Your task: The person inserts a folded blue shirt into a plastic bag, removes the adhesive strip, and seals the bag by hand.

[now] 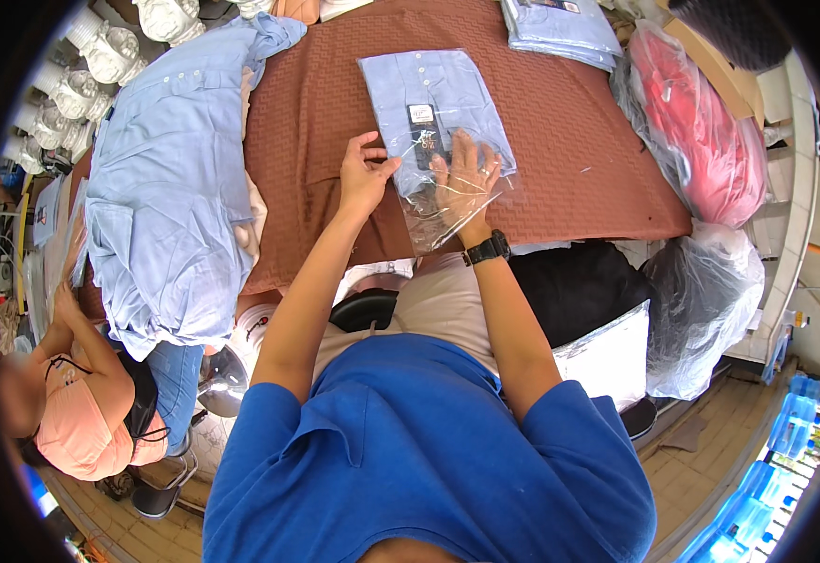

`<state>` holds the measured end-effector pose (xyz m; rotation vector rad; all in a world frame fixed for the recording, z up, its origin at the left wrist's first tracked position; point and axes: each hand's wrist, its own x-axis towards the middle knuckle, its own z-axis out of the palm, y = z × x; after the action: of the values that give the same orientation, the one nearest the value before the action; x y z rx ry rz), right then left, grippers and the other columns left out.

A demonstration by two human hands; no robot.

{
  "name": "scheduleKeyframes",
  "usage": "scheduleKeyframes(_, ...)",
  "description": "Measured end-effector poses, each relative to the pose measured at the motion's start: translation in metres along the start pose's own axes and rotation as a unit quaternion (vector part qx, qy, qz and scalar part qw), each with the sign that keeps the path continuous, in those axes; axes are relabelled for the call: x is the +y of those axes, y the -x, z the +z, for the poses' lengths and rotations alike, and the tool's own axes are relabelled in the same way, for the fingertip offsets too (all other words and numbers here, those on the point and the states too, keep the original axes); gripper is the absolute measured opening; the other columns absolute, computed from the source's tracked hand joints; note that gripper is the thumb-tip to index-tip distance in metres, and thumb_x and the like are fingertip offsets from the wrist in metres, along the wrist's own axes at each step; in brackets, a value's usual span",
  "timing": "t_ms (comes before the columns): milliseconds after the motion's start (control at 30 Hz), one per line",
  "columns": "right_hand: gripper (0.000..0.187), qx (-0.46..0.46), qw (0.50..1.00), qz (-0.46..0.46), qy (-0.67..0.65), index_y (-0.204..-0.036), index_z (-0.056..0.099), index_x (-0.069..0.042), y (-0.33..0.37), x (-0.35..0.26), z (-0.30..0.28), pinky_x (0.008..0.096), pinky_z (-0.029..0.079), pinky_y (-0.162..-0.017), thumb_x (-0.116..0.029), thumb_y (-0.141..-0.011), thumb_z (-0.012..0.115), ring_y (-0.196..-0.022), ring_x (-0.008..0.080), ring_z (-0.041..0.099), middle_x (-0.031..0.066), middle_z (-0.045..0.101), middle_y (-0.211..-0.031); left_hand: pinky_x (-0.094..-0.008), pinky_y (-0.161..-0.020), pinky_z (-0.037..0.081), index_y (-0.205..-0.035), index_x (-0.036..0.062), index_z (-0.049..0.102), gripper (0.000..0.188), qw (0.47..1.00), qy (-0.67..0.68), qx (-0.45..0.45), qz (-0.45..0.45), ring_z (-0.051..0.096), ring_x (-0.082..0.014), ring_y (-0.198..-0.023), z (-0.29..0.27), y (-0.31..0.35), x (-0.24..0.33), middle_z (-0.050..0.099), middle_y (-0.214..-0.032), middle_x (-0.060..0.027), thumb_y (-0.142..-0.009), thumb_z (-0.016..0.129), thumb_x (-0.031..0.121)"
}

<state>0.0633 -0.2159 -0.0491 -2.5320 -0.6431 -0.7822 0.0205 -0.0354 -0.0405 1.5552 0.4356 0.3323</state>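
A folded light blue button shirt [457, 84] lies on the brown cloth-covered table, collar end away from me, with a dark tag [424, 127] on its front. A clear plastic bag [426, 230] surrounds it, and the bag's loose end reaches toward me. My right hand [466, 178] rests flat over the shirt's near part, fingers spread. Shiny plastic shows across the back of that hand; whether it is inside the bag's mouth I cannot tell. At the bag's left edge is my left hand [365, 178], fingers apart and curved, thumb by the plastic.
Loose light blue shirts [170, 188] are heaped at the left. Bagged folded shirts [560, 33] sit at the far right of the brown tablecloth [306, 122]. A plastic-wrapped red bundle [696, 131] stands at the right edge. Another person [100, 403] works at the left.
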Motion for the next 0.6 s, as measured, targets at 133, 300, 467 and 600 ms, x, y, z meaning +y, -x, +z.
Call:
scheduleKeyframes(133,0.06,-0.021,1.0,0.009,-0.007,-0.143,0.055,0.0,0.005,0.004,-0.002,0.0657,0.021,-0.119,-0.044,-0.103,0.054,-0.14,0.046,0.038,0.0155,0.048,-0.153,-0.0281,-0.071,0.056,-0.139,-0.0043,0.049,0.063,1.0,-0.03,0.004,0.0,0.068,-0.0139,-0.079,-0.002,-0.003,0.003,0.07,-0.107,-0.0139,-0.086,0.081,0.006)
scheduleKeyframes(300,0.062,-0.025,0.999,0.008,-0.031,-0.149,0.049,-0.004,0.008,0.0,-0.011,0.0653,0.019,-0.12,-0.046,-0.103,0.054,-0.148,0.0435,0.032,0.0179,0.042,-0.158,-0.0278,-0.072,0.057,-0.127,-0.0074,0.061,0.042,0.993,-0.012,-0.063,-0.098,0.068,-0.014,-0.082,-0.01,-0.013,0.009,0.072,-0.102,-0.0114,-0.093,0.076,0.012)
scheduleKeyframes(467,0.064,-0.046,0.998,-0.032,-0.03,-0.15,0.047,-0.006,0.012,-0.006,-0.014,0.0622,0.022,-0.121,-0.044,-0.1,0.06,-0.147,0.0411,0.035,0.0187,0.043,-0.157,-0.0268,-0.07,0.057,-0.117,-0.0076,0.067,0.03,0.993,-0.036,-0.075,-0.083,0.068,-0.0124,-0.08,-0.009,-0.014,0.015,0.073,-0.095,-0.0081,-0.094,0.074,0.01)
scheduleKeyframes(600,0.061,-0.006,0.993,0.027,-0.117,-0.139,0.052,0.0,0.01,-0.008,-0.011,0.0575,0.029,-0.118,-0.04,-0.096,0.068,-0.138,0.0417,0.043,0.0226,0.048,-0.147,-0.0264,-0.068,0.056,-0.117,-0.0069,0.068,0.03,0.993,-0.043,-0.075,-0.078,0.068,-0.012,-0.075,-0.008,-0.017,0.009,0.072,-0.089,-0.0069,-0.092,0.074,0.008)
